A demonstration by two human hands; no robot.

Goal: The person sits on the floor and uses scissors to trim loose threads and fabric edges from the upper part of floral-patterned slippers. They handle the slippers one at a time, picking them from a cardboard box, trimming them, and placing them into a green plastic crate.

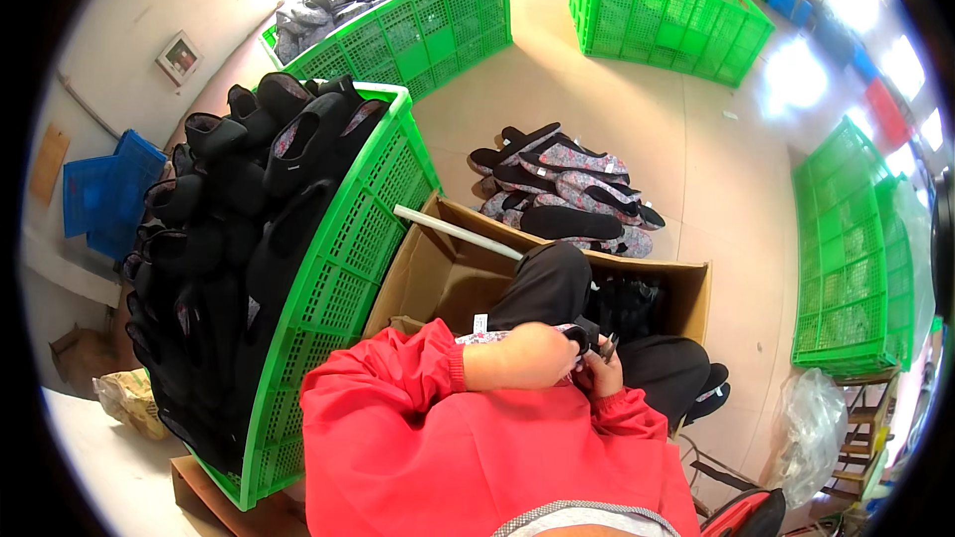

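Note:
Over my lap, my left hand (pixel 537 354) is closed on a black shoe (pixel 576 332) with a floral-patterned lining, part of it hidden behind my wrist. A small white tag (pixel 480 323) sticks up by my left cuff. Close beside it, my right hand (pixel 601 374) pinches a small metal tool (pixel 608 346), its tip raised near the shoe; its exact kind is too small to tell. Between my knees stands an open cardboard box (pixel 691 283), with several black items (pixel 627 306) inside.
At my left a green crate (pixel 338 268) is heaped with black shoes (pixel 214 189). Beyond the box, floral and black shoes (pixel 567 189) lie piled on the floor. More green crates stand at the far left (pixel 428 35), far right (pixel 667 20) and right (pixel 846 249). A pale rod (pixel 453 230) crosses the box's corner.

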